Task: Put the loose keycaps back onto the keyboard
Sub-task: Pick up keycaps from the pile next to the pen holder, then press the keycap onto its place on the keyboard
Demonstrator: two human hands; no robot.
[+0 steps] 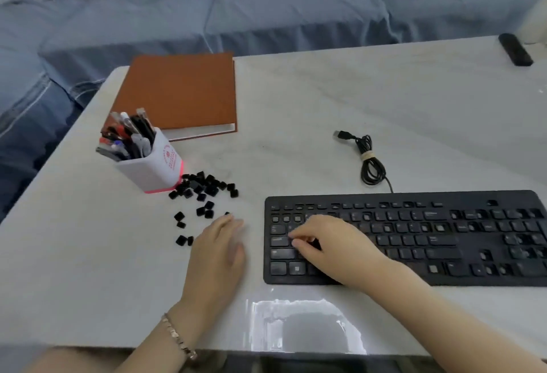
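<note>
A black keyboard (414, 236) lies on the white table at the right, with several key slots bare in its upper left rows. Several loose black keycaps (204, 189) lie scattered to its left, beside a pen holder. My left hand (219, 251) rests flat on the table between the keycaps and the keyboard, fingers straight, fingertips close to a keycap. My right hand (331, 245) lies over the keyboard's left letter rows with its fingers curled down onto the keys. Whether those fingertips pinch a keycap I cannot tell.
A white pen holder (151, 162) full of pens stands left of the keycaps. An orange-brown book (180, 91) lies behind it. The keyboard's coiled cable (370, 159) sits behind the keyboard. A black remote (515, 48) is at the far right edge. A blue sofa is beyond the table.
</note>
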